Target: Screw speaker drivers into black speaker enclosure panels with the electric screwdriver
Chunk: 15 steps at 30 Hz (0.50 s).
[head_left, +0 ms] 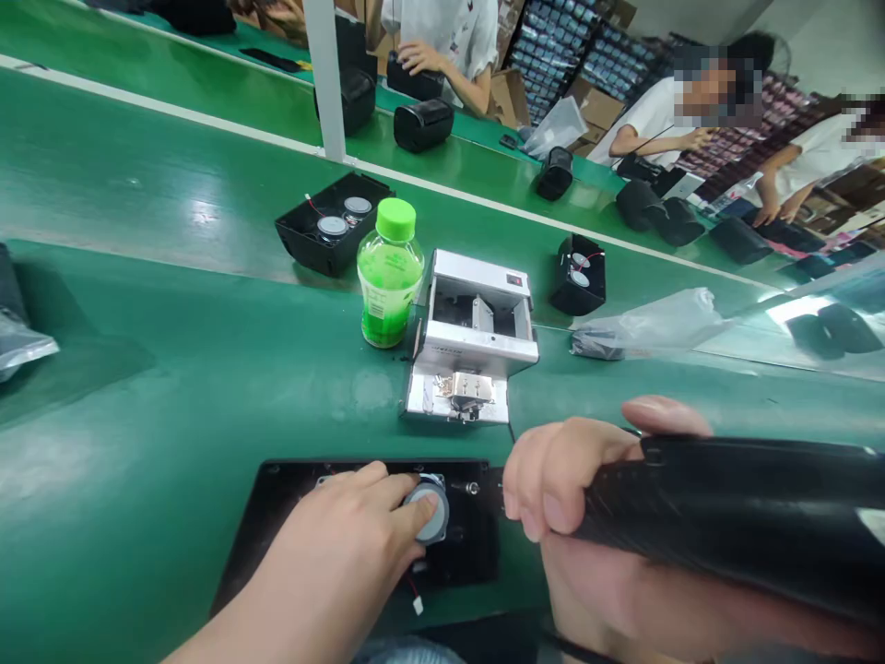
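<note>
My left hand (366, 516) lies over a black speaker panel (463, 549), its thumb on a round grey speaker driver (434, 516) and its fingers curled round the driver's edge. The palm hides much of the panel's left part. In my right hand (573, 480) is a black electric screwdriver (733, 516), held nearly level with its tip pointing left over the panel. By that tip a small silver screw (473, 489) shows. A red wire with a white plug (418, 605) hangs at the panel's near edge.
Beyond the panel stand a silver screw feeder (480, 346) and a green-capped bottle (391, 277). Black speaker boxes with drivers (332, 226) (579, 275) sit on the conveyor behind. A plastic bag (656, 323) lies at right. Co-workers handle black cases across the line.
</note>
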Motion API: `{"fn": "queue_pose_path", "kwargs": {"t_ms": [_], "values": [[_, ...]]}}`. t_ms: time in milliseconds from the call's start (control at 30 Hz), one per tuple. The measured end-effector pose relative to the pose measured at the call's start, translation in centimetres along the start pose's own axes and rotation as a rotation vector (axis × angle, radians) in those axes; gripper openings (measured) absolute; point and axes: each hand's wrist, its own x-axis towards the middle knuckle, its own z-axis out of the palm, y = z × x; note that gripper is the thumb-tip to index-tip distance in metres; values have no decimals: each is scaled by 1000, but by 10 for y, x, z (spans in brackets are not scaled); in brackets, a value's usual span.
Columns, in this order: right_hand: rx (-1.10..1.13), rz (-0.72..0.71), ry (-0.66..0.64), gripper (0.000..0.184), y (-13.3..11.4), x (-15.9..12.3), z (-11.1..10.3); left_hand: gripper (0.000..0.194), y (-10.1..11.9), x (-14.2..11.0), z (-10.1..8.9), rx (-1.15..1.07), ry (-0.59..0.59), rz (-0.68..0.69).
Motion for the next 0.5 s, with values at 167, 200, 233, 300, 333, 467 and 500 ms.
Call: {"fn": "queue_pose_path", "kwargs": {"t_ms": [167,200,233,300,333,467,500], "values": [[26,17,-20,67,17,4,-1,28,1,-3,1,8,50,10],[22,15,-14,67,19,4,-1,26,1,-3,1,1,49,8],[21,12,-7,68,20,4,-2,24,1,-4,1,-6,48,7],[31,21,-6,68,22,4,-3,22,0,-4,1,-14,64,16],[36,29,-8,68,23,4,-4,22,-1,-4,1,-14,77,24],[33,47,-4,68,26,4,-5,25,-1,-3,2,-5,145,53],[25,47,1,68,27,4,-5,25,-1,-3,2,-4,150,54]]}}
